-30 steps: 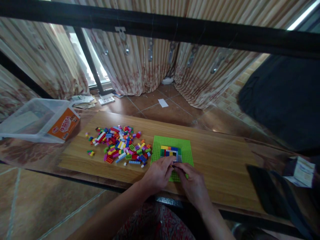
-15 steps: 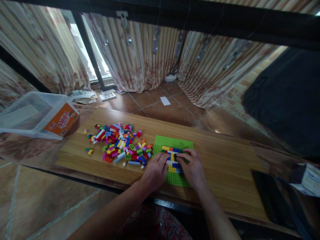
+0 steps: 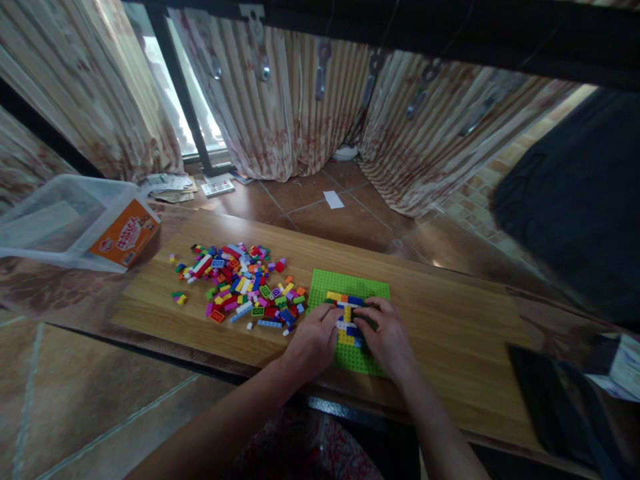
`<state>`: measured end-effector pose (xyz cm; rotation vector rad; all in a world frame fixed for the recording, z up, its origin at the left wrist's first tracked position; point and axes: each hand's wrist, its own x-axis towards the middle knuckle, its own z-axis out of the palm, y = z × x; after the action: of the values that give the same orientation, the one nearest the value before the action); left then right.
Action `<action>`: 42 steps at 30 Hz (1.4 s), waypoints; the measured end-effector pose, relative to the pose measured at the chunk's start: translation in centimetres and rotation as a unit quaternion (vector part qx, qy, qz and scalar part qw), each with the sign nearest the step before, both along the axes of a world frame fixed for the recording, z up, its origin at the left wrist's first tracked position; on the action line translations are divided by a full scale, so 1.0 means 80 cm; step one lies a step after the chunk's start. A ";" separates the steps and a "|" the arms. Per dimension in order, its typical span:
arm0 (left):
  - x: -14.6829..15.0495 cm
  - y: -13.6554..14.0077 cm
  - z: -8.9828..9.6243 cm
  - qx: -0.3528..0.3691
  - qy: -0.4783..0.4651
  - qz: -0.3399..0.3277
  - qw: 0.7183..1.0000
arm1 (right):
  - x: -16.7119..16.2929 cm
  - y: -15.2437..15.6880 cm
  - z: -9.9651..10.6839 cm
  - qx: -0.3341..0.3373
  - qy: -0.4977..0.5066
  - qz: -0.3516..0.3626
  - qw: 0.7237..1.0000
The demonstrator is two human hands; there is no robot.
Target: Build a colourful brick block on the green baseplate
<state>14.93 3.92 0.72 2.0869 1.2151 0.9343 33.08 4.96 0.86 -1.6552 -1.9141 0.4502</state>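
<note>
On a green studded baseplate [image 3: 360,283] lies a low build of toy building bricks [image 3: 346,339] in yellow, blue, white and orange. My left hand [image 3: 314,341] is closed at the build's left side, its fingertips on the bricks. From the right, my right hand [image 3: 389,337] pinches at the build with thumb and forefinger, by a dark brick mostly hidden under the fingers. Both hands cover parts of the build. To the left of the plate spreads a pile of loose bricks [image 3: 245,285] in many colours.
The wooden board [image 3: 450,333] carries the baseplate and pile. A clear plastic bin [image 3: 65,250] with an orange label stands at its left end. A dark flat object [image 3: 545,400] lies at the right end. Papers [image 3: 170,188] and curtains [image 3: 320,120] are beyond.
The view has shifted slightly. Both hands stay at the build, and the black brick between the right fingers is now less visible, with the fingers a little closer to the build.
</note>
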 end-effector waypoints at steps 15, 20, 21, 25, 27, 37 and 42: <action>0.000 -0.002 -0.001 -0.008 0.002 0.000 1.000 | -0.014 -0.004 0.010 0.012 -0.090 0.003 0.996; 0.001 -0.003 0.000 -0.009 0.004 -0.004 1.000 | -0.014 -0.010 0.009 0.033 -0.044 -0.002 0.998; 0.000 -0.003 0.001 -0.010 0.003 -0.007 1.000 | -0.015 -0.012 0.008 0.038 -0.037 0.003 0.999; 0.000 -0.003 0.001 -0.006 0.008 -0.011 1.000 | -0.020 -0.019 0.007 0.044 -0.011 0.047 0.998; 0.001 -0.003 0.001 0.000 0.014 -0.012 1.000 | -0.021 -0.022 0.007 0.043 0.003 0.055 0.998; 0.000 -0.005 0.002 -0.026 -0.017 -0.008 0.999 | -0.015 -0.017 0.006 -0.030 0.139 -0.045 0.989; 0.004 -0.004 0.026 -0.128 -0.160 0.037 0.978 | -0.026 -0.025 0.030 -0.041 0.242 -0.083 0.966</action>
<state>15.21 3.56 2.78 1.6285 1.1780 1.0386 31.03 2.93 3.28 -1.5608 -1.4037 0.7921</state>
